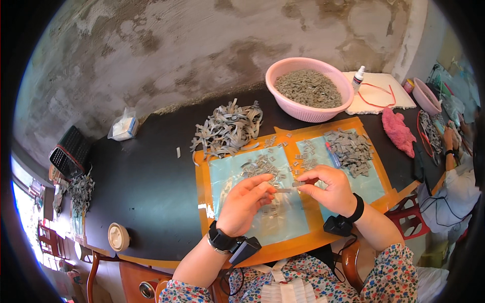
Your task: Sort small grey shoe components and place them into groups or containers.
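Note:
In front of my chest, over the blue sheets point(285, 222) taped to the table, both hands are close together. My left hand point(242, 206) is closed in a pinch on one end of a short grey strap point(284, 190). My right hand point(331, 191) pinches a small grey buckle point(298, 184) at the strap's other end; whether the strap runs through it is too small to tell. Just beyond my fingers lie scattered small buckles point(261, 165). A heap of loose grey straps point(227, 130) sits farther back left. Folded grey pieces point(352, 154) are piled to the right.
A pink basket point(308, 115) full of small grey pieces stands at the back, near a white bottle point(358, 78) on a foam board point(399, 97). Nearby are a pink cloth point(397, 132), a blue pen point(333, 156) and a round cup point(118, 237). Another person point(452, 182) works at right.

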Motion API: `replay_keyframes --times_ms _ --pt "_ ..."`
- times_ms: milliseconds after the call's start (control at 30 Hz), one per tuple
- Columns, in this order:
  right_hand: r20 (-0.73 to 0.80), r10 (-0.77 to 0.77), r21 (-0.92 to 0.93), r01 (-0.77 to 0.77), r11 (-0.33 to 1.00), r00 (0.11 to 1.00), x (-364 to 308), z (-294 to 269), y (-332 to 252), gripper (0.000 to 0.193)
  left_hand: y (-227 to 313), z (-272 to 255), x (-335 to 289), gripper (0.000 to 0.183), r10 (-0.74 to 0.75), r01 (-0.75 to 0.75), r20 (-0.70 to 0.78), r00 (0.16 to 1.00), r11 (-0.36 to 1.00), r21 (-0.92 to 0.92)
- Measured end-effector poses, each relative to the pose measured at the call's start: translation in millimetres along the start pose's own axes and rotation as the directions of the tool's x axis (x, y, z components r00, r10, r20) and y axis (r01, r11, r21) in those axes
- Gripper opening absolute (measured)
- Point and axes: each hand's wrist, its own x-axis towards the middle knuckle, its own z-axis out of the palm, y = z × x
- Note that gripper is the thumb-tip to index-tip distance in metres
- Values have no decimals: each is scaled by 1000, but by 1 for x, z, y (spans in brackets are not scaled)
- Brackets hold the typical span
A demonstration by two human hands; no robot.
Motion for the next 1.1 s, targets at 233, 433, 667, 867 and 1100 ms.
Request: replay_keyframes --times_ms 233,433,667,867,1100 --pt "-189 30 -291 -85 953 981 -6 -60 28 17 1 -13 4 18 56 -60 -110 992 998 -25" --pt "-266 55 -584 -206 785 962 -1 -104 45 19 4 -23 12 20 125 -133 -143 982 990 -47" --pt "-76 -89 -502 39 864 993 18 -52 18 16 16 -38 17 21 238 -240 -294 926 970 28" --pt "410 -66 -408 248 879 910 45 27 -1 9 16 -49 26 21 394 -242 -305 867 869 432" --pt "424 -176 -329 332 884 888 76 91 15 8 11 -59 27 19 518 -225 -239 821 679 699"
